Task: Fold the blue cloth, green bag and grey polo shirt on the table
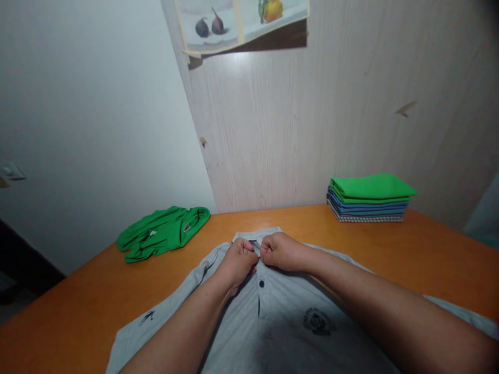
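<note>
A grey polo shirt (280, 306) lies spread front up on the table, its collar (268, 231) pointing away from me. Both hands meet at the top of its placket, just below the collar. My left hand (240, 262) is closed, pinching the left edge of the placket. Close beside it, my right hand (283, 252) pinches the other edge, fingers curled. The fingers hide what lies between them. Below them a dark button (261, 284) shows on the placket. A dark printed emblem (318, 321) marks the chest, and a small dark figure (147, 317) is on the left sleeve.
A crumpled green garment (167, 231) lies at the table's back left. At the back right stands a stack of folded clothes (370, 200), bright green on top. The orange-brown table (74, 306) meets a wood-grain panel (268, 135) with a fruit picture (218, 44).
</note>
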The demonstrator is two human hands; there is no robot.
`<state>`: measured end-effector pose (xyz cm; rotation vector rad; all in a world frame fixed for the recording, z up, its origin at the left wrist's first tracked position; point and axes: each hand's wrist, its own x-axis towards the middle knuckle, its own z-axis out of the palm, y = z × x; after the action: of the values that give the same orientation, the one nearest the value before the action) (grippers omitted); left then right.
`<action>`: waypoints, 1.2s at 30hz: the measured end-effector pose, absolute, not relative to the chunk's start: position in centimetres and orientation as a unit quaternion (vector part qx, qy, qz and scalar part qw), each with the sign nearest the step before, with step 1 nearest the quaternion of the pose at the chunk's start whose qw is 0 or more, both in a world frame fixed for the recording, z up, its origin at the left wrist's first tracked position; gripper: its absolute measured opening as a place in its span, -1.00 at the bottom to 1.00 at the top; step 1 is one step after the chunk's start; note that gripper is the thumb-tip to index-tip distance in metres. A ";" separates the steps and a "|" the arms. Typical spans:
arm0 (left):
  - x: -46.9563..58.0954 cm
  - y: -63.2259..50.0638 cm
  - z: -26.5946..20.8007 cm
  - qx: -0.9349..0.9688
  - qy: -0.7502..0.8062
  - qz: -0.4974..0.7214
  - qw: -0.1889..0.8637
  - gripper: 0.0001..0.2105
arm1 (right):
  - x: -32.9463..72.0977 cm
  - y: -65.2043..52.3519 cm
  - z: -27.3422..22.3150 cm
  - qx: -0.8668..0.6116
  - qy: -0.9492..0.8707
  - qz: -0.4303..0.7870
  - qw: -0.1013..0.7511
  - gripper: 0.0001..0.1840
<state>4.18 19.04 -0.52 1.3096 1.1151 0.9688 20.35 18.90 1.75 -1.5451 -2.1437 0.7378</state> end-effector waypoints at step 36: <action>4.0 19.4 -1.2 0.737 0.417 0.412 0.337 -0.73 | 20.4 19.7 0.4 -0.551 -0.540 0.553 0.314 -0.66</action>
<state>4.03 19.38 -1.24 1.9207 1.0873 1.0752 20.41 19.65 0.38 -1.4525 -1.4245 1.4582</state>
